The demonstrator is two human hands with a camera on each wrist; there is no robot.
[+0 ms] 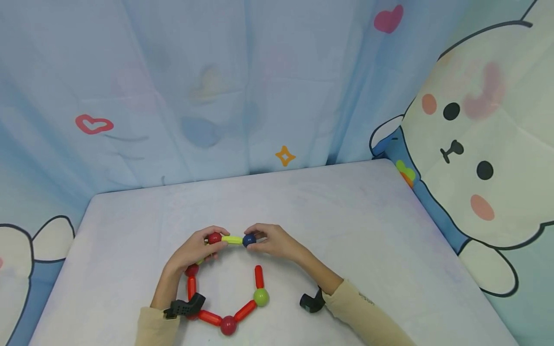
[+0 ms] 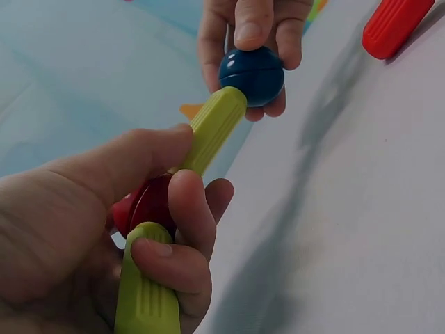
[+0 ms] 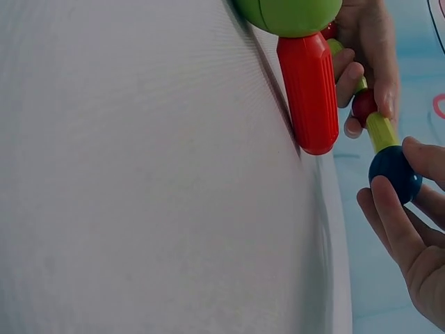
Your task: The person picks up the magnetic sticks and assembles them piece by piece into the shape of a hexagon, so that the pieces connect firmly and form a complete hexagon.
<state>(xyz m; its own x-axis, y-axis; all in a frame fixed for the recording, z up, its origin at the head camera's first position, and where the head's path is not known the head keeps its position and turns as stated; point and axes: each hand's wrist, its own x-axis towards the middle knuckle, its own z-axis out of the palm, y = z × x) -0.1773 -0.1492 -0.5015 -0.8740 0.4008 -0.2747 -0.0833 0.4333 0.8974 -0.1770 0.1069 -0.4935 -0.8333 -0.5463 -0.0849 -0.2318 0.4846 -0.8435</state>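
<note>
With thumb and fingers, my right hand (image 1: 277, 241) pinches a blue ball (image 1: 248, 240). A ribbed yellow-green rod (image 1: 232, 240) joins that ball to a red ball (image 1: 214, 238). My left hand (image 1: 196, 248) grips around the red ball and both yellow-green rods beside it; in the left wrist view its fingers curl over the lower rod (image 2: 147, 299). That rod runs down to another red ball (image 1: 192, 270), starting a chain of red rods and balls on the table. At the chain's far end, a red rod (image 1: 258, 277) sticks out of a green ball (image 1: 261, 297), touched by neither hand.
The chain curves across the white tabletop (image 1: 346, 230), through a large red ball (image 1: 228, 326) near the front. A black wrist camera (image 1: 186, 306) on the left arm covers part of it. Behind the table hangs a blue printed curtain (image 1: 242, 96).
</note>
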